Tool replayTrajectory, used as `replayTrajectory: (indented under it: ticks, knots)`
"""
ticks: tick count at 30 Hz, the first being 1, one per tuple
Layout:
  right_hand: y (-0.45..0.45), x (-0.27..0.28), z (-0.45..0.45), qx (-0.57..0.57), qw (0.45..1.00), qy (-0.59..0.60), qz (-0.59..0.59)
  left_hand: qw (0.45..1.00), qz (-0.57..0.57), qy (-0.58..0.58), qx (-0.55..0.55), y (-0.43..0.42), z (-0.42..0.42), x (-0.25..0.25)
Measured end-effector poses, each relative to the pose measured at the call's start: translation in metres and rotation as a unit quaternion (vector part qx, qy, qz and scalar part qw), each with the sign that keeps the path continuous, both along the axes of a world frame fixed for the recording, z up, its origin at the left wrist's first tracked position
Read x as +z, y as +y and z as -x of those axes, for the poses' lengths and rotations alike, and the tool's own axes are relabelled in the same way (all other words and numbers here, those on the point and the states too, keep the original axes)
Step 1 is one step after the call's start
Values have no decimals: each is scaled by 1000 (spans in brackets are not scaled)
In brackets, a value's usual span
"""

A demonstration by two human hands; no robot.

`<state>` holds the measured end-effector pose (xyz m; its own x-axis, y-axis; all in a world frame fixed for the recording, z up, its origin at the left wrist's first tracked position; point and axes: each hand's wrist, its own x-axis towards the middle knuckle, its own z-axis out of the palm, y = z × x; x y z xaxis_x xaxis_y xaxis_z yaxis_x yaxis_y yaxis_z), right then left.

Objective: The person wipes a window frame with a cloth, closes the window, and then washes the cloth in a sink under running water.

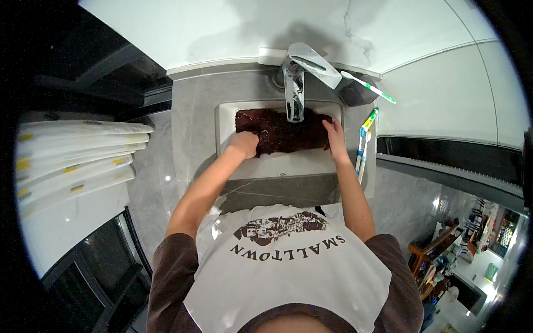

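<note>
A dark brown, wet-looking cloth (288,136) is spread out over the white sink basin (283,166), beneath the chrome faucet (294,91). My left hand (245,144) is closed in a fist on the cloth's lower left part. At the cloth's right edge, my right hand (335,137) grips it, thumb and fingers partly hidden by the fabric. The faucet spout overlaps the cloth's upper middle. Whether water is running cannot be made out.
A white and green toothbrush (369,87) lies across a dark cup (356,93) right of the faucet. More toothbrushes (365,139) lie on the grey counter's (194,122) right edge. A pale curtain (78,155) hangs at left; a cluttered room (461,255) shows at lower right.
</note>
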<state>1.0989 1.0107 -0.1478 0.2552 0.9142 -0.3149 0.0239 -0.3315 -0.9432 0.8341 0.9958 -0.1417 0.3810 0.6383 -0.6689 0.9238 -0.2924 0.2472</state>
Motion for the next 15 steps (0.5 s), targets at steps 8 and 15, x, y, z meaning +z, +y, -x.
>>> replayTrajectory:
  ticks: [8, 15]
  knots:
    - [-6, 15, 63, 81, 988, -127, -34, 991, -69, -109, 27, 2, 1, -26]
    - [-19, -61, 162, 300, 900, -317, -24, 972, -221, -68, -26, -16, 19, -63]
